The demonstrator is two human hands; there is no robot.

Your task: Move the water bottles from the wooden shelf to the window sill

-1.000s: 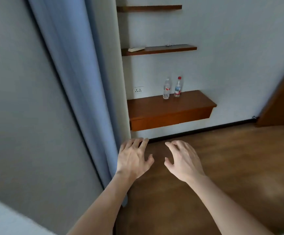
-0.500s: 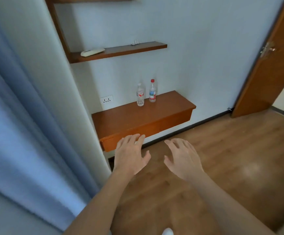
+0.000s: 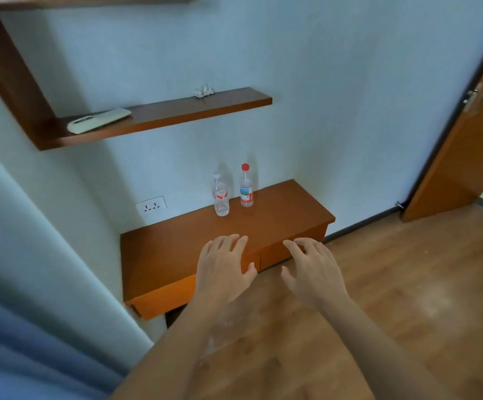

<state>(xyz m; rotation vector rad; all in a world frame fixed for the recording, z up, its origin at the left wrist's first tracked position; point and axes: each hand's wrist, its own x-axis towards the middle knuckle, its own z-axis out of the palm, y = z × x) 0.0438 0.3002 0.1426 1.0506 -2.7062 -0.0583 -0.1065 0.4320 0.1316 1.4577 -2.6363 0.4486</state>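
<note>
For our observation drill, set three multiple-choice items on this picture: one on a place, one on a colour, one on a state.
1. Where do the socket-side bottle and door-side bottle stand? A) floor B) lower wooden shelf C) upper shelf
2. The door-side bottle's cap is: A) blue B) green C) red
3. The left hand and right hand are: A) gripping bottles B) open, empty C) holding a remote
Answers: 1 B, both stand upright on it; 2 C, its cap shows red; 3 B, fingers spread, short of the bottles.
</note>
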